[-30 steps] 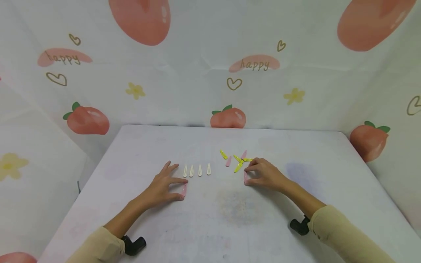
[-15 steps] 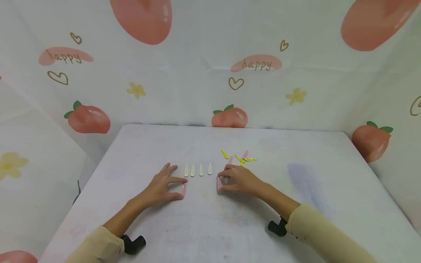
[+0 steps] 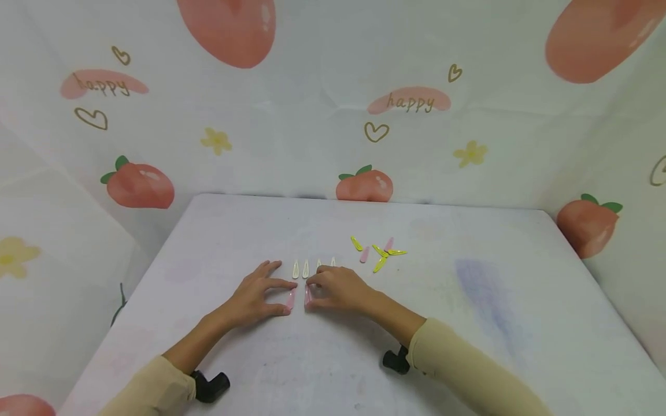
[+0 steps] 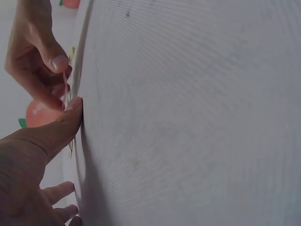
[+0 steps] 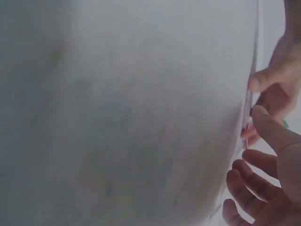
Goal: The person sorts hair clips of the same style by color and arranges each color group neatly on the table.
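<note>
In the head view my left hand [image 3: 253,299] rests low over the table, its thumb and index finger at the two ends of a pink snap hair clip [image 3: 291,298]. Just to the right, my right hand [image 3: 346,289] pinches another pink hair clip [image 3: 308,296] between thumb and index finger. A narrow gap separates the two pink clips. Behind them stands a row of several cream hair clips [image 3: 305,269], the right ones partly covered by my right hand. Both wrist views show the hands [image 4: 35,146] close together; the clips there are seen edge-on and hard to make out.
Farther back on the right lies a loose group of several yellow hair clips [image 3: 380,264] with a pink clip [image 3: 365,254] and one more pink clip partly among them. The white table [image 3: 291,358] ends at a patterned cloth backdrop [image 3: 302,133].
My right hand has carried its pink hair clip leftward from near the yellow clips to beside the left hand's clip. The left hand has stayed almost still on its clip.
</note>
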{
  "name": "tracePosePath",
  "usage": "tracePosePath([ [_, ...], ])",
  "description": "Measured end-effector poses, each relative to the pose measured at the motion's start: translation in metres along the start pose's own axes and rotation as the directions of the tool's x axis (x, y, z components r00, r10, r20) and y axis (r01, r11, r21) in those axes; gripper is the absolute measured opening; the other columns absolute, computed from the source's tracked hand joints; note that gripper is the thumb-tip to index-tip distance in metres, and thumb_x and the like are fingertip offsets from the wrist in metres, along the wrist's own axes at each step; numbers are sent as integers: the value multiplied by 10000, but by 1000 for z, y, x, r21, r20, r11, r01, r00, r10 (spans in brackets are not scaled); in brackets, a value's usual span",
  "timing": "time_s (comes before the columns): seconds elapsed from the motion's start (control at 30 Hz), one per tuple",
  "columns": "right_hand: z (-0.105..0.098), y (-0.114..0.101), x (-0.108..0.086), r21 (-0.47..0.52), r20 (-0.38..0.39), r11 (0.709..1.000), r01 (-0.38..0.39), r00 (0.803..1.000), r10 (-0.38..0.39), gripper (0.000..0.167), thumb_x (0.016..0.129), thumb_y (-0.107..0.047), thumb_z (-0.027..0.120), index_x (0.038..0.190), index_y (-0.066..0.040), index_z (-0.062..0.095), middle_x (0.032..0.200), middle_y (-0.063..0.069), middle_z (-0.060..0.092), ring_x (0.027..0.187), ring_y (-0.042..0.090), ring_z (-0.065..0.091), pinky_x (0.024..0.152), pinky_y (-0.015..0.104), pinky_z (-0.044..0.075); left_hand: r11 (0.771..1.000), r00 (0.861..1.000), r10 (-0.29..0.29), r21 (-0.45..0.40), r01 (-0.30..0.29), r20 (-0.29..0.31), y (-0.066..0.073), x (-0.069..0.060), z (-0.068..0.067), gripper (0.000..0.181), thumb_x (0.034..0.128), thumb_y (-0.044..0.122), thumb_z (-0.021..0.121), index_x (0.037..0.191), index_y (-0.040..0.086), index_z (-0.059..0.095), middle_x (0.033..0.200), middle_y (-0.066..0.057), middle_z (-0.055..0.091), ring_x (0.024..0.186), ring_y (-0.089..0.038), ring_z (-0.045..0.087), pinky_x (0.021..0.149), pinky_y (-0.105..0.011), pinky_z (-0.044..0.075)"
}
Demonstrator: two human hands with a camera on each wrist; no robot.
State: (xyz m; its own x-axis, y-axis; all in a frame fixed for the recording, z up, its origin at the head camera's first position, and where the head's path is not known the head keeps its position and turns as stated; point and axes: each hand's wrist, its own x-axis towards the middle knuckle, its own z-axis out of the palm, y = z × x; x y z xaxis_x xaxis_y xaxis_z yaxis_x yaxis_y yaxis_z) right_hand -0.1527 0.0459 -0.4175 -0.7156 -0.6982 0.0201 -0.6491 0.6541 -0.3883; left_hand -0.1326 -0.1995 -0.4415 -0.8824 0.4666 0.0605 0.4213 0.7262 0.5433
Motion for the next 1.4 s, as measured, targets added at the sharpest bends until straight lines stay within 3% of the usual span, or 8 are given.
tracePosePath([
  [0.47,10,-8,8,-15,-7,996,-83,997,82,505,822,-426,807,1204,-106,725,950,-14,637,756,91,503,653,215,417,1000,1000,12,22,-12,-4,1,2,-3,486,734,341,877,1179,190,752,1484,-244,437,1401,-496,324,1042,-706,296],
  [0.73,-2,0,2,52,7,995,-79,997,79,496,828,-394,805,1219,-102,716,958,-49,690,811,83,552,719,243,467,1000,1000,2,14,-2,-4,1,1,-3,478,733,348,877,1169,197,753,1490,-240,432,1410,-500,306,1045,-715,279],
  [0.87,-12,14,-7,42,-47,994,-97,994,99,478,819,-401,812,1199,-121,733,998,-37,687,846,95,572,732,251,501,1000,1000,-16,13,16,8,2,2,-2,472,737,349,874,1171,208,752,1502,-234,420,1417,-487,297,1051,-715,270],
  [0.97,-21,30,-14,17,-132,990,-139,981,140,470,807,-389,825,1180,-116,739,1059,-2,669,953,139,593,819,305,520,1000,1000,-20,23,20,13,2,2,-1,467,742,353,870,1172,214,751,1504,-231,418,1416,-480,302,1051,-711,273],
  [1.13,-32,58,-22,-28,-239,970,-243,944,229,513,791,-381,837,1183,-68,728,1171,73,626,1150,255,535,947,449,464,999,1000,-26,20,26,10,2,2,-1,467,736,343,874,1165,204,753,1499,-228,426,1414,-480,305,1054,-705,275],
  [1.4,-34,89,-29,-67,-236,904,-423,887,398,613,789,-459,816,1222,-40,704,1228,131,612,1248,313,475,973,522,427,999,1000,-24,23,24,15,2,2,-1,464,736,348,872,1164,210,753,1495,-223,432,1412,-488,307,1055,-702,281],
])
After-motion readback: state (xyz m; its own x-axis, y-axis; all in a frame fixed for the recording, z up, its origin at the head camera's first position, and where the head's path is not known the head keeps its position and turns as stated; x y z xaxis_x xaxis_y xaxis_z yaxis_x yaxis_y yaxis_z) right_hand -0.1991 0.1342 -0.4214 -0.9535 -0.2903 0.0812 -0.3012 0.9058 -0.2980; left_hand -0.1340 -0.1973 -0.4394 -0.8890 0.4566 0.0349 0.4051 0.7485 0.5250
